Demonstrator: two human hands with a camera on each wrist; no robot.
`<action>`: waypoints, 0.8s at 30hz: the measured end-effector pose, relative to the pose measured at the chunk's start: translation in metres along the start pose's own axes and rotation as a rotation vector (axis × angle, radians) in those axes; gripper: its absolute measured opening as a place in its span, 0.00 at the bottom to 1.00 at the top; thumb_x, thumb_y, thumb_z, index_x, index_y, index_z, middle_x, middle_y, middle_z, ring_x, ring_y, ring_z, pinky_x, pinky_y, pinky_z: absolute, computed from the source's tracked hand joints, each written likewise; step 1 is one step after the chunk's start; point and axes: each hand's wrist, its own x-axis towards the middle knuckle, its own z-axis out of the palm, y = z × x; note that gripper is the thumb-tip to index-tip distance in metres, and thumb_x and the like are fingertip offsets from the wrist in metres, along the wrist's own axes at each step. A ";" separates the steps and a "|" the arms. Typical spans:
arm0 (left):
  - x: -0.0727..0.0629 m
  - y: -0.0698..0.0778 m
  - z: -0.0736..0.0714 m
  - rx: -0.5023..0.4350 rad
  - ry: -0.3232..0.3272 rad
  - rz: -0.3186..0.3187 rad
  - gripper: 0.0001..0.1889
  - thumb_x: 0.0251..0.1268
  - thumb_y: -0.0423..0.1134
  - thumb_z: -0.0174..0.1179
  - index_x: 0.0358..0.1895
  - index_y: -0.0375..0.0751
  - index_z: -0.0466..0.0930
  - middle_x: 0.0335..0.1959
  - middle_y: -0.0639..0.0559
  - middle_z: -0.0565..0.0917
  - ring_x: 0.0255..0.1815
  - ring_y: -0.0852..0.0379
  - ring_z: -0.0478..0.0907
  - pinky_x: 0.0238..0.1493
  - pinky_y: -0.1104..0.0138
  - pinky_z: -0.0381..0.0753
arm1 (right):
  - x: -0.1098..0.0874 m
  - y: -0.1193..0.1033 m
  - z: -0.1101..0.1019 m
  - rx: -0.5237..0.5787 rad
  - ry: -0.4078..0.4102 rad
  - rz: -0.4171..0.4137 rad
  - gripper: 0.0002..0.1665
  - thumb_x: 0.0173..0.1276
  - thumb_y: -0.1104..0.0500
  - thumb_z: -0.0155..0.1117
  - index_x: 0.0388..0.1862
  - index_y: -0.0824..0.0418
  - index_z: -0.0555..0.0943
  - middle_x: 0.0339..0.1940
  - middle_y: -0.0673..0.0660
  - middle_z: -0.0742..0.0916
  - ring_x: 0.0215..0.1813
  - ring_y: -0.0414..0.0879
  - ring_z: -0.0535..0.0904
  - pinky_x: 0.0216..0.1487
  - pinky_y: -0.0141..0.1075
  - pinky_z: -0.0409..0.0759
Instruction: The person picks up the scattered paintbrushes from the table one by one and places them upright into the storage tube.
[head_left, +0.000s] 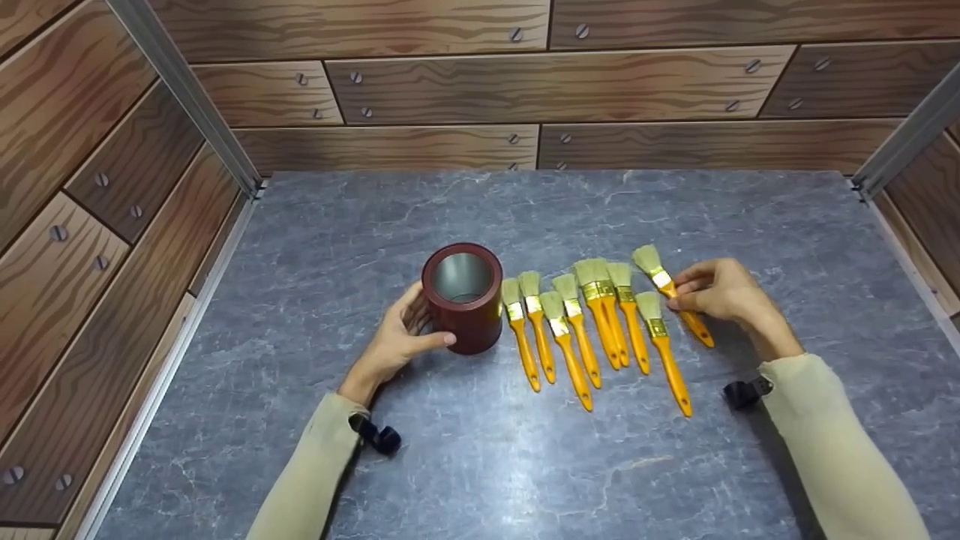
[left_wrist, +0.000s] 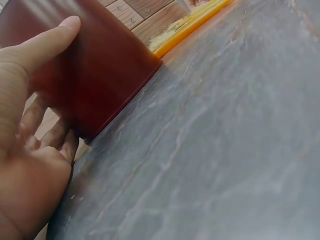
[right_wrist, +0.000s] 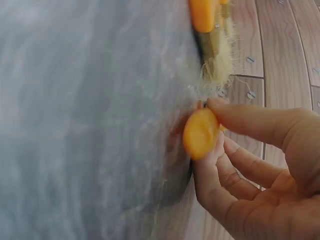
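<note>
A dark red cylindrical cup (head_left: 477,330) with a grey inside stands upright on the table. My left hand (head_left: 394,341) holds it from the left, thumb across its front and fingers round the back; the left wrist view shows the thumb flat on the red wall. At the right end of a row of paintbrushes, my right hand (head_left: 724,296) pinches the orange handle of one paintbrush (head_left: 686,315) between thumb and fingers. Its bristles point away to the upper left. In the right wrist view, the rounded handle end (right_wrist: 201,134) faces the camera.
Several other paintbrushes (head_left: 577,367) with orange handles and pale bristles lie side by side between the cup and my right hand, bristles toward the back. The grey marbled table (head_left: 450,465) is bordered by wood-patterned walls (head_left: 555,86) and metal corner posts (head_left: 195,97).
</note>
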 end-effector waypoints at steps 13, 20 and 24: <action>0.000 -0.006 0.002 0.053 0.008 0.012 0.51 0.58 0.30 0.81 0.84 0.46 0.62 0.80 0.46 0.72 0.83 0.50 0.66 0.84 0.57 0.67 | -0.015 -0.032 -0.015 0.070 0.016 -0.072 0.29 0.75 0.59 0.74 0.69 0.68 0.79 0.55 0.60 0.85 0.46 0.39 0.84 0.48 0.32 0.90; 0.000 -0.006 0.001 0.072 0.015 0.014 0.50 0.58 0.30 0.80 0.84 0.45 0.63 0.79 0.45 0.74 0.82 0.49 0.68 0.82 0.57 0.70 | -0.023 -0.070 -0.012 0.200 0.030 -0.176 0.27 0.76 0.61 0.72 0.69 0.71 0.78 0.51 0.53 0.89 0.47 0.38 0.89 0.53 0.35 0.91; 0.001 -0.005 0.001 0.076 0.009 0.015 0.51 0.59 0.32 0.80 0.84 0.46 0.62 0.80 0.46 0.73 0.82 0.50 0.68 0.83 0.56 0.69 | -0.026 -0.091 -0.007 0.244 0.048 -0.238 0.26 0.76 0.63 0.72 0.67 0.73 0.79 0.48 0.50 0.91 0.47 0.39 0.90 0.52 0.36 0.92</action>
